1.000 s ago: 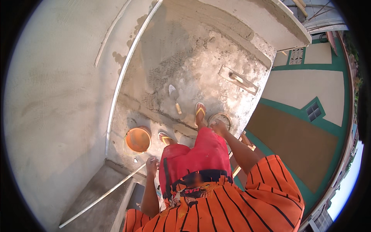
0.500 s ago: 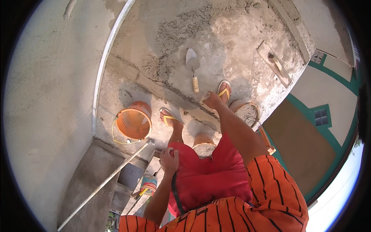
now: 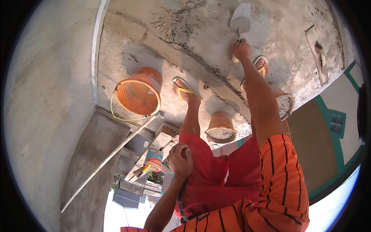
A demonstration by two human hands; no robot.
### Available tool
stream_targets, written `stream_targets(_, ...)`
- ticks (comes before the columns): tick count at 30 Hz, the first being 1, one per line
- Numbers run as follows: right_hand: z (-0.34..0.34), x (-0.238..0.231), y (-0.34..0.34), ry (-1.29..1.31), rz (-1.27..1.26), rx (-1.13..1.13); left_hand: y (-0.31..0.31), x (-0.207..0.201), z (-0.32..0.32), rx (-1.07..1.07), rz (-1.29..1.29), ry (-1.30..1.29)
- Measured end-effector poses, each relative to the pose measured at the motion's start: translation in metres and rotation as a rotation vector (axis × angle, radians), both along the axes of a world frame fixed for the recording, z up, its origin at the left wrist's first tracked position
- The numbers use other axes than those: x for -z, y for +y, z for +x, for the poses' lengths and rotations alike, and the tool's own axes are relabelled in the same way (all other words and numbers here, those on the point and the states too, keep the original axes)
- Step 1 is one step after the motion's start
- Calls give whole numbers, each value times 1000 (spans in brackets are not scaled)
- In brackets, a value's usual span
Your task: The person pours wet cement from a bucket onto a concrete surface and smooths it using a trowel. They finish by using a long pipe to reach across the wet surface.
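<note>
A pointing trowel lies on the rough concrete, its blade pointing away from me. My right hand is closed around its pale handle, which shows partly below my fingers. My left hand rests against the leg of my red shorts, thumb apart from the loosely bent fingers, holding nothing that I can see. To the right of the trowel lies a long float with a raised handle.
An orange bucket with a yellow bail stands on the left. Mortar fills two smaller buckets near my legs. A long pole leans on the left, near a paint can. A metal straightedge runs along the plastered wall.
My right hand has reached forward from beside my foot and taken hold of the trowel's handle. My left hand stays by my leg. The view has shifted.
</note>
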State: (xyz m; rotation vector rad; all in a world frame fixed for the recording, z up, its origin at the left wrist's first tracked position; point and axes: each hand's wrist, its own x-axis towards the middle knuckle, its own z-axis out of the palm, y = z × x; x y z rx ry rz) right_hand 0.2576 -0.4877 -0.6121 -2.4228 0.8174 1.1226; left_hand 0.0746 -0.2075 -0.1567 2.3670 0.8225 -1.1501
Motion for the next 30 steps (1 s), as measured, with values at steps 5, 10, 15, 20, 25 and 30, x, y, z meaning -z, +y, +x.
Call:
stream_targets(5,25,-28,-117,-36,-232,144,-11,2,-13,24,1,-12)
stream_targets(10,-37,-59,-171,147,-103,-27,-6,2,-9,31,18,29)
stream_targets(15,-57,-151,-52,-106,320,249,-16,3,-20,44,58,141)
stream_targets(20,-91,-180,26,-741,447,983,0,-1,-39,7,57,181)
stream_targets(25,-90,-149,22,-745,715,1231,48,3,-51,-20,87,223)
stream_targets(30,-65,-179,57,-637,665,1315,77,2,-53,-71,34,183)
